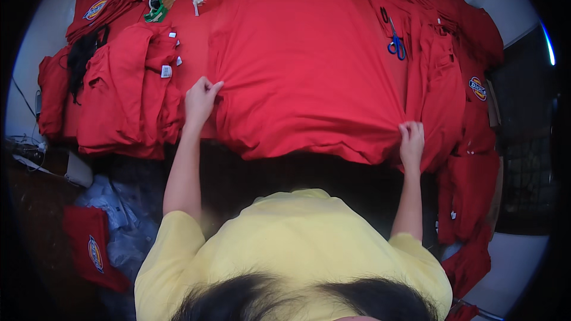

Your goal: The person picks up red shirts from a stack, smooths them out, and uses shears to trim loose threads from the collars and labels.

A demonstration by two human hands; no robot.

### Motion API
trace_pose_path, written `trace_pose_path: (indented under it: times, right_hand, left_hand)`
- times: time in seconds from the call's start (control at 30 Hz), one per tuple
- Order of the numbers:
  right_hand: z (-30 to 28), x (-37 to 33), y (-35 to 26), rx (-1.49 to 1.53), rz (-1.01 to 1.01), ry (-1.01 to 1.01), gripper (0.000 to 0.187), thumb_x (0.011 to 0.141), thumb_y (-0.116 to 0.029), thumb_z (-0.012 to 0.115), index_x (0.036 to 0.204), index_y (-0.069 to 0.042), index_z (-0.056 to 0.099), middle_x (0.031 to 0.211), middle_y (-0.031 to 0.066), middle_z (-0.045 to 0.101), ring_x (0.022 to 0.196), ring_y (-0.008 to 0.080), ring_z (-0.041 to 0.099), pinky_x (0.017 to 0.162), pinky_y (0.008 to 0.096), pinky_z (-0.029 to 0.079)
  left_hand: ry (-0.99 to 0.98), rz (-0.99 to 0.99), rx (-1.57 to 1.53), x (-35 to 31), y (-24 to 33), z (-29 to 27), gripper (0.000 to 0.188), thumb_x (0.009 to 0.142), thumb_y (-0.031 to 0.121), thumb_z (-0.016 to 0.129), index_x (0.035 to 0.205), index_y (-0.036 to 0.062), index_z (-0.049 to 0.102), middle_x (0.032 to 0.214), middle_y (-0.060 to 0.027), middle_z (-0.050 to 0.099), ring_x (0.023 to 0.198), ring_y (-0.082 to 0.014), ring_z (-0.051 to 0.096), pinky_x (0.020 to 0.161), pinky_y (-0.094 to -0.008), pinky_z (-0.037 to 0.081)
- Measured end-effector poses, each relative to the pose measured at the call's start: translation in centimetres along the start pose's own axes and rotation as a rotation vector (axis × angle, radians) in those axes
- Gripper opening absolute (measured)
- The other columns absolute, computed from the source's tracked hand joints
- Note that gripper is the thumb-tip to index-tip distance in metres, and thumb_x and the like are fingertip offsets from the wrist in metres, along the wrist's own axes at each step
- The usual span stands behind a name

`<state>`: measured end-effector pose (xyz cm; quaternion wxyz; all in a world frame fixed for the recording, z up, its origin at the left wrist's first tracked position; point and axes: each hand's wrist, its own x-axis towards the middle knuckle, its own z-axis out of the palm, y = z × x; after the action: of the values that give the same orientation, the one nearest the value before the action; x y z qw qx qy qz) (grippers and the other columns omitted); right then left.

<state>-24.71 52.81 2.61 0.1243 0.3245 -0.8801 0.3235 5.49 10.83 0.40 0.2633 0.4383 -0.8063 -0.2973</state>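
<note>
A large red shirt (309, 65) lies spread over the middle of the work table, its near hem hanging in folds at the front edge. My left hand (201, 102) pinches the shirt's left side between thumb and fingers. On the opposite side, my right hand (411, 144) grips the cloth near the lower right corner, fingers closed. Faint creases run across the fabric between the two hands, and the cloth looks drawn out sideways. The shirt's far end reaches toward the top of the view.
Folded red garments (128, 92) with white tags are piled at left, beside a black cloth item (86, 56). More red garments (437, 83) lie at right. Blue-handled scissors (396, 46) rest near the shirt. A green tape roll (157, 9) sits far left; plastic bags (122, 220) lie below.
</note>
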Motion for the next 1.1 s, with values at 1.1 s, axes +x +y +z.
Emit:
trace_pose_path:
  times: [1.1]
  right_hand:
    - [41.1,32.1,-24.2,0.957,-0.066,-0.719,0.019,0.082,-0.018,0.068,0.086,0.001,0.063,0.071,0.0034,0.062,0.056,0.0087,0.056,0.044,0.0234,0.044]
  left_hand:
    - [0.220,-0.641,-0.917,-1.9,-2.2,1.8,0.010,0.083,0.002,0.063,0.086,0.0028,0.054,0.079,-0.0025,0.062,0.072,-0.0064,0.058,0.069,-0.0191,0.046]
